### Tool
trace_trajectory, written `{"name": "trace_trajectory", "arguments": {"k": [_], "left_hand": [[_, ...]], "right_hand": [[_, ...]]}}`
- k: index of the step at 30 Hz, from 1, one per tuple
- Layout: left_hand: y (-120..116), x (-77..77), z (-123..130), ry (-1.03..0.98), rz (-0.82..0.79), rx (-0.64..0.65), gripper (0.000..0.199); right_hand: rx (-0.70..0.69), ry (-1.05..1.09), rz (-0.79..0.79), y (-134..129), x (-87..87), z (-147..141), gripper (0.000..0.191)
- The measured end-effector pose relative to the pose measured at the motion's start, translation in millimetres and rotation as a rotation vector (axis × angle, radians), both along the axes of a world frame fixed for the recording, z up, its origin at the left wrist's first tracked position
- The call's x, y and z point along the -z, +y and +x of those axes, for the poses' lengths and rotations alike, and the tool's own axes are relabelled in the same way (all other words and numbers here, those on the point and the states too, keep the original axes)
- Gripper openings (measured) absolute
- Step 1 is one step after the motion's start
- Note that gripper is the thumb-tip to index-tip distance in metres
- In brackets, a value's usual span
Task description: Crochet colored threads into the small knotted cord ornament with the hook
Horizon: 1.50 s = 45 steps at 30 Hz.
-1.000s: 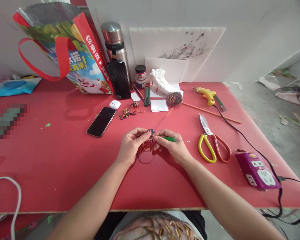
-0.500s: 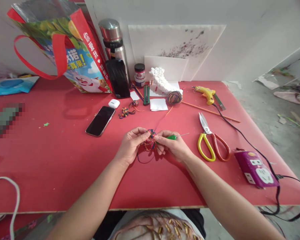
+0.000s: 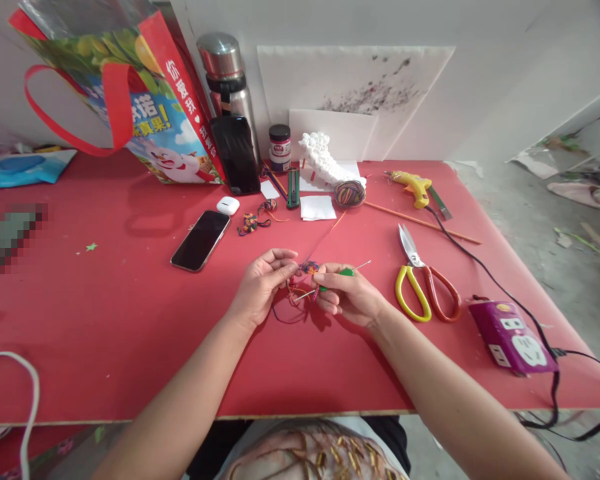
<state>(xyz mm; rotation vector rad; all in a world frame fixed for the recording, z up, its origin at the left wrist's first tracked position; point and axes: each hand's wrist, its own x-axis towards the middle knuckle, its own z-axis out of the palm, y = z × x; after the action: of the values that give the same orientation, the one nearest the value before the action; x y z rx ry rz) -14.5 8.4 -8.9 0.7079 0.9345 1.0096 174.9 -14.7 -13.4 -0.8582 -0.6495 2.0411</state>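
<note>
Between my hands is a small piece of multicoloured crochet (image 3: 309,267), with loose loops of yarn hanging below it. My left hand (image 3: 271,279) pinches its left side between thumb and fingers. My right hand (image 3: 347,293) is closed on a green-handled crochet hook (image 3: 347,272), its thumb and finger also at the crochet's right edge. The hook's metal ends stick out on both sides of the right hand. A strand runs from the work up to a ball of multicoloured yarn (image 3: 349,194) farther back.
Scissors (image 3: 414,273), a yellow glue gun (image 3: 411,187) and a purple power socket (image 3: 514,339) are at the right. A phone (image 3: 201,241), white earbud case (image 3: 228,205) and small crocheted piece (image 3: 250,223) lie left. Behind stand a bag (image 3: 170,133) and a thermos (image 3: 225,73).
The right hand has turned and shifted slightly, so the hook's left metal end now shows below the crochet. The crochet has tilted and moved a little to the right.
</note>
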Motion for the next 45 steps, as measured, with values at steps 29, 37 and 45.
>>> {"name": "trace_trajectory", "arguments": {"k": [29, 37, 45], "left_hand": [[-7.7, 1.7, -2.0, 0.399, 0.823, 0.153, 0.024], [-7.8, 1.0, -2.4, 0.425, 0.713, 0.111, 0.009], [-17.5, -3.3, 6.4, 0.487, 0.628, 0.174, 0.014]], "right_hand": [[-0.210, 0.162, -0.209, 9.6, 10.1, 16.4, 0.044], [-0.077, 0.178, -0.118, 6.3, 4.9, 11.4, 0.049], [0.317, -0.024, -0.001, 3.5, -6.3, 1.0, 0.063]]}}
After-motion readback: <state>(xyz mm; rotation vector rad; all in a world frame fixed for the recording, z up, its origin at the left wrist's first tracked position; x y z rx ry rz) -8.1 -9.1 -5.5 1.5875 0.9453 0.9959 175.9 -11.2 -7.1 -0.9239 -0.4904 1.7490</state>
